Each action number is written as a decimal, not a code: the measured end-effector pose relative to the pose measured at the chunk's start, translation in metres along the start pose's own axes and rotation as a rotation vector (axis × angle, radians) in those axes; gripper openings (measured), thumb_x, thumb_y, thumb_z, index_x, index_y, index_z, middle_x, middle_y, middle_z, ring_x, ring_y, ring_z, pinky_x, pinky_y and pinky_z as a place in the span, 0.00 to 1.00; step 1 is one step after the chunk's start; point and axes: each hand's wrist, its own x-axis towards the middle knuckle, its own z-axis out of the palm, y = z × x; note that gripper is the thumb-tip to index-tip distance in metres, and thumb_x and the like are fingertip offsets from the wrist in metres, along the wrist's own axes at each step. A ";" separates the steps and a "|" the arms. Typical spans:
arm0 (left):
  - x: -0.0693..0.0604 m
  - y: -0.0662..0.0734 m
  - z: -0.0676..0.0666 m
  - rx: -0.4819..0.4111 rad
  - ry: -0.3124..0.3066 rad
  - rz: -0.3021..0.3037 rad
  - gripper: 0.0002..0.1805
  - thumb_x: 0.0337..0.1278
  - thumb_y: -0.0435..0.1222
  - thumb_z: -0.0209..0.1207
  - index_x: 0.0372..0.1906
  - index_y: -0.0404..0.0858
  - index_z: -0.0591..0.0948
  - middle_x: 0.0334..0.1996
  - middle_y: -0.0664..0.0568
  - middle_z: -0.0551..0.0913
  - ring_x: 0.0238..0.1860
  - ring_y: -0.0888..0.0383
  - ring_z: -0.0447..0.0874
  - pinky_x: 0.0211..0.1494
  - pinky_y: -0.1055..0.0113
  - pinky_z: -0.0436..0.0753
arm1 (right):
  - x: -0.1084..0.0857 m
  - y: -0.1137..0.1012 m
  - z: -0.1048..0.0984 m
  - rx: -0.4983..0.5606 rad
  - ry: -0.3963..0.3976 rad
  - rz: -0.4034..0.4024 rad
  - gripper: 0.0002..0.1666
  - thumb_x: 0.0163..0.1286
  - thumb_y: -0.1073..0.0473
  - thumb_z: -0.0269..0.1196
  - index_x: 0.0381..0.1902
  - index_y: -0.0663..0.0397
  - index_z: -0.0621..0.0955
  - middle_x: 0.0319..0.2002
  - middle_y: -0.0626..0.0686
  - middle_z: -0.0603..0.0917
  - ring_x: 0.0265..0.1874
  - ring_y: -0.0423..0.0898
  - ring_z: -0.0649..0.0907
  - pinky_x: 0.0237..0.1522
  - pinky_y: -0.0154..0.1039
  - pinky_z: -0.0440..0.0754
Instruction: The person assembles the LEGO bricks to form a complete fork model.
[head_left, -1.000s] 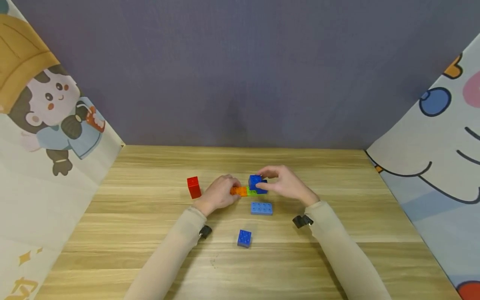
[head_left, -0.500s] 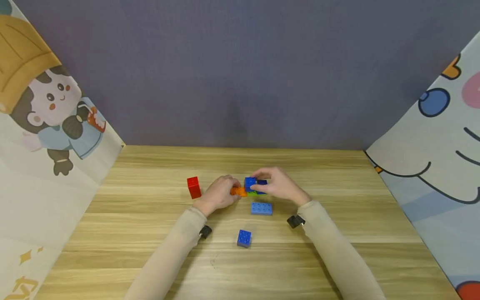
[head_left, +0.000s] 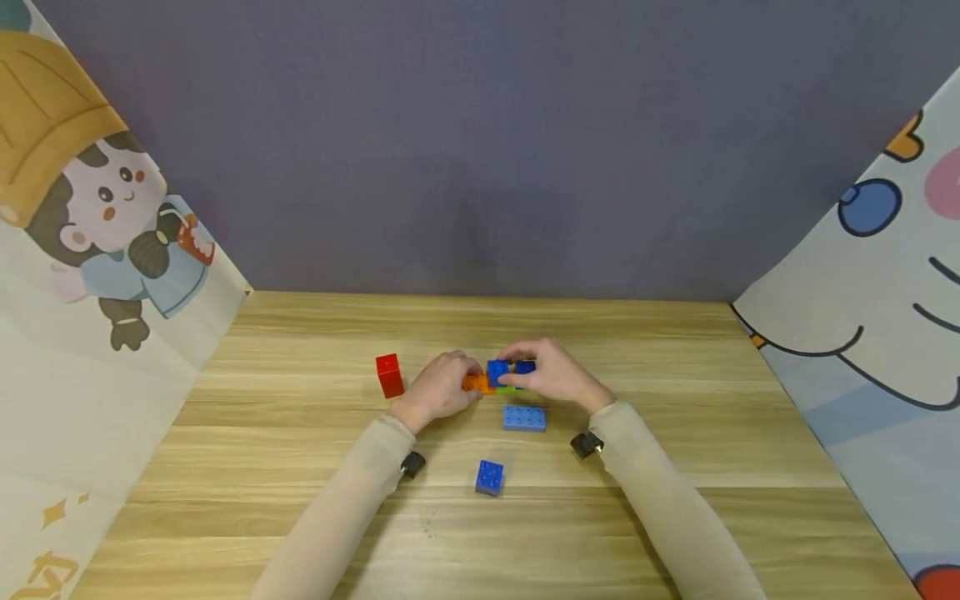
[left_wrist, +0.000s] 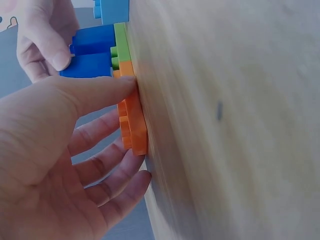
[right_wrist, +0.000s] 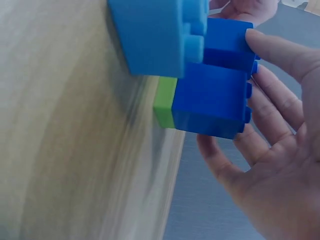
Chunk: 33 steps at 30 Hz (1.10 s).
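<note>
My left hand (head_left: 438, 385) grips a flat orange brick (left_wrist: 132, 120) against the wooden table, thumb on one side and fingers on the other. End to end with it lies a flat light green brick (right_wrist: 164, 102). A dark blue brick (right_wrist: 212, 100) stands on the green one. Beside it, toward the orange brick, is a second blue brick (head_left: 496, 372), which my right hand (head_left: 555, 375) pinches between thumb and fingers. It is over the place where green meets orange; whether it is fully seated I cannot tell.
A light blue brick (head_left: 524, 418) lies just in front of the joined bricks. Closer to me sits another blue brick (head_left: 489, 477). Left of my left hand stands a red brick (head_left: 389, 375). A grey panel (head_left: 480, 150) rises behind the table.
My right hand has moved left and slightly down with the blue brick, bringing it from above the green brick to beside the standing dark blue one. The left hand stays on the orange brick.
</note>
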 end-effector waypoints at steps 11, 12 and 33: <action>-0.001 0.000 0.001 -0.005 -0.006 -0.005 0.18 0.64 0.39 0.74 0.55 0.36 0.88 0.52 0.44 0.88 0.55 0.45 0.85 0.63 0.51 0.85 | 0.000 0.007 0.005 -0.002 0.004 -0.014 0.20 0.69 0.51 0.76 0.57 0.48 0.88 0.49 0.49 0.91 0.45 0.46 0.87 0.53 0.47 0.86; -0.001 0.000 0.001 -0.003 -0.006 -0.005 0.19 0.64 0.40 0.74 0.55 0.36 0.88 0.52 0.44 0.88 0.55 0.45 0.85 0.64 0.51 0.84 | 0.000 0.007 0.005 0.001 0.005 -0.016 0.20 0.69 0.50 0.76 0.57 0.48 0.88 0.48 0.49 0.91 0.45 0.46 0.86 0.53 0.46 0.86; 0.003 0.000 0.002 -0.029 -0.004 -0.027 0.18 0.62 0.39 0.75 0.54 0.36 0.90 0.51 0.45 0.88 0.54 0.46 0.86 0.63 0.50 0.86 | 0.000 0.015 0.007 -0.084 0.044 -0.022 0.19 0.69 0.45 0.75 0.55 0.42 0.91 0.52 0.49 0.93 0.42 0.44 0.87 0.48 0.45 0.87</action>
